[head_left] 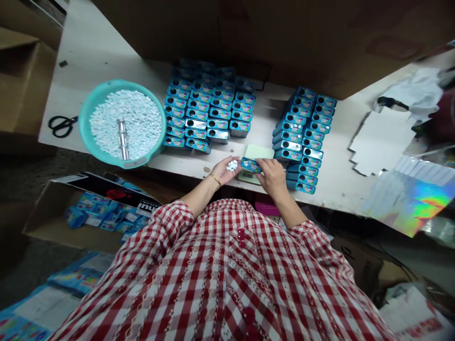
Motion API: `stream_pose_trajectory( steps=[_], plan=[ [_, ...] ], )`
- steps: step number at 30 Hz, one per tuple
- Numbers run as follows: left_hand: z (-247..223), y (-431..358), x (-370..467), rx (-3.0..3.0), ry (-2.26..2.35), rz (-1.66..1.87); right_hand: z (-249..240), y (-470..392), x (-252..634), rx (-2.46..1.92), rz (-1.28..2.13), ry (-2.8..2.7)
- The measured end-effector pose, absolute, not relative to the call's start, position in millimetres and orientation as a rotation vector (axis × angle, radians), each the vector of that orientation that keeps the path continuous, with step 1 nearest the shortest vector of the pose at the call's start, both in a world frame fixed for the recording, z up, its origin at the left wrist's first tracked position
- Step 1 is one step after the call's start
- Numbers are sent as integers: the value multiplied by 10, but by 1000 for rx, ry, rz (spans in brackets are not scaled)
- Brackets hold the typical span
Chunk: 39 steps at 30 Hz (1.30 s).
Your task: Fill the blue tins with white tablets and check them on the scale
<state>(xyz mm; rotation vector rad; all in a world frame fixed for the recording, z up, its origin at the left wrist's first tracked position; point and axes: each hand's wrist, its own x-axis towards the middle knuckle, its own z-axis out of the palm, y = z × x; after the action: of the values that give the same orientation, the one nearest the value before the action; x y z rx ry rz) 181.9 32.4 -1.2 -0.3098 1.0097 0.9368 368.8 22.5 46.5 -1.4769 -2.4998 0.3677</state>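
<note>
My left hand (pixel 222 171) is cupped palm up and holds a small heap of white pellets (pixel 232 165). Close beside it, my right hand (pixel 273 176) grips a small blue tin (pixel 250 165) by its right end; some white shows at the tin's opening. Below the tin and partly covered by it lies a pale green scale (pixel 259 151). A turquoise basin (pixel 122 164) full of the same white pellets stands to the left, with a shiny metal cylinder (pixel 122 139) lying on them.
Rows of blue tins with round openings (pixel 197 115) stand left of the scale, and another group (pixel 306 137) to its right. Black scissors (pixel 62 126) lie beyond the basin. A large cardboard box (pixel 249 38) borders the table's back; an open carton of blue packs (pixel 103 213) sits below left.
</note>
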Motion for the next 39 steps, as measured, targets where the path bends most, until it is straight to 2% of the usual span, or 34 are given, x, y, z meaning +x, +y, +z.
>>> stream_pose_trajectory(
  steps=[11,21,24,32,39],
  plan=[
    [27,301,1830,-317,984,905,425,152,3755,-1437,476,-2321],
    [73,217,1577,-330,1064,926,-359,301,3986,-1482,917,-1663],
    [74,103,1424,-361,1129,938,-464,310,4045,-1460,1002,-1600],
    [96,-182,1074,-444,1171,1011,-122,151,4440,-1573,808,-1531],
    [53,-268,968,-456,1182,1079,-124,83,4588,-1637,632,-1414]
  ],
)
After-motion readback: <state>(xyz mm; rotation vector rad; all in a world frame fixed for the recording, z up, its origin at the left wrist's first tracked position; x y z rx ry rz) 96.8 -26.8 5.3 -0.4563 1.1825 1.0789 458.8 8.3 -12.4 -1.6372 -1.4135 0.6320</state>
